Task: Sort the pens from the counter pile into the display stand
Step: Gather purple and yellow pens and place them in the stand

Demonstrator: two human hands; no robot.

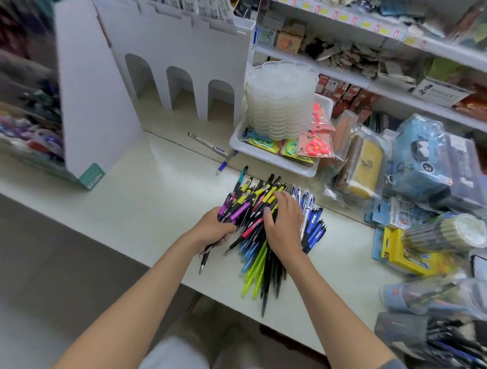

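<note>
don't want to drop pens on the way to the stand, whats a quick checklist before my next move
1. Left hand grip on the pen bundle: ok, fingers curl round purple and black pens.
2. Right hand free to help: ok, it rests on the pen pile and grips nothing that shows.
3. Bundle is one colour: not ok, colours are mixed.
4. Display stand arched slots open: ok, no pens show inside.
5. Stray pens gathered: not ok, a white pen and a blue pen lie apart from the pile, near the white tray.
</note>
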